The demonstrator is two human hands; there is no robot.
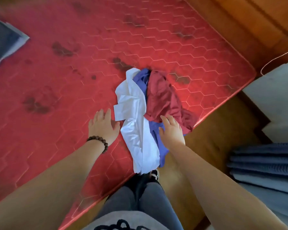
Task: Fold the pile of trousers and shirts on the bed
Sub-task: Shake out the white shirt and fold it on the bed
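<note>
A small crumpled pile lies near the front edge of the red mattress (73, 80). It holds a white shirt (133, 113), a blue garment (144, 78) and a dark red garment (163, 97). The white shirt's lower end hangs over the mattress edge. My left hand (103, 127), with a bead bracelet at the wrist, is open with fingers spread, flat over the mattress just left of the white shirt. My right hand (171, 130) is open over the blue cloth, fingertips at the red garment's lower edge.
A folded dark blue garment (3, 42) lies at the far left of the mattress. Wooden floor (214, 130) runs along the right, with a thin white cable (276, 58). Stacked blue-grey fabric (264, 163) sits at the right edge. My legs stand against the mattress edge.
</note>
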